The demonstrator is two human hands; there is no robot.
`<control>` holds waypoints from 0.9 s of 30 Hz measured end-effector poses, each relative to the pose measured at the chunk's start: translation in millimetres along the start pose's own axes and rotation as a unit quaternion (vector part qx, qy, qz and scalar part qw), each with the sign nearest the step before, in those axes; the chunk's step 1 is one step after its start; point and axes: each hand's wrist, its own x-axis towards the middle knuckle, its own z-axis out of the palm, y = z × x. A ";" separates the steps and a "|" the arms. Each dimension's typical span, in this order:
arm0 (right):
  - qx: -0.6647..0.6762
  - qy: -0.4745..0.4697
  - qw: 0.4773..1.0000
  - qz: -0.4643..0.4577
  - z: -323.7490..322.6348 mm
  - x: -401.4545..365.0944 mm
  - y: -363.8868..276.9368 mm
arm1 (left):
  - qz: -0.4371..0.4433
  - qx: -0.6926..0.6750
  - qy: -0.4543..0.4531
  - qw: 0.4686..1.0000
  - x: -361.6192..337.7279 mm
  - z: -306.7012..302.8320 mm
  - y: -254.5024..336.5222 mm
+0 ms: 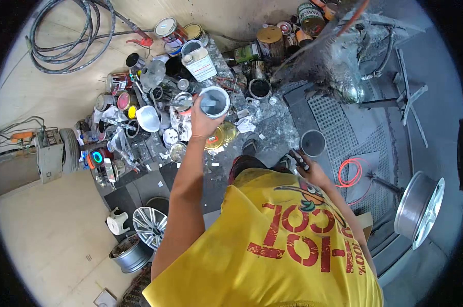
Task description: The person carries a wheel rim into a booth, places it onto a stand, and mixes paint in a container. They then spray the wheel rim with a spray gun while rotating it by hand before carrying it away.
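Observation:
My left hand (206,123) is closed round the side of an open can (222,92) with a pale rim. Grey liquid and a flat grey strip (208,103) show inside it. Low on the right, my right hand (312,173) grips what looks like a spray gun (299,159) by its dark handle. Its round, open grey cup (313,143) faces up, just beyond the fingers. Close to the left hand are a gold lid (215,139) and a cluttered bench of paint tins. A white rectangular jug (200,65) stands beyond the held can.
A white tub (148,118) and several tins crowd the bench to the left. An orange hose (348,176) lies coiled at right, near a wheel rim (420,210) on a stand. More rims (150,225) sit at lower left. A black hose (70,38) hangs on the wall.

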 end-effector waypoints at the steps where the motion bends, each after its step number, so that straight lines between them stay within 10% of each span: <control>1: -0.013 -0.001 1.000 -0.003 -3.9 0.5 -4.0 | 0.037 0.008 0.007 0.999 -0.1 -5.4 13.1; 13: -0.142 0.030 0.989 -0.031 -23.3 27.9 -3.5 | 0.281 0.231 -0.127 0.923 -15.3 -30.0 235.5; 27: -0.127 0.002 0.992 -0.009 -39.2 -1.2 12.0 | 0.439 0.381 -0.268 0.768 -41.2 40.9 336.0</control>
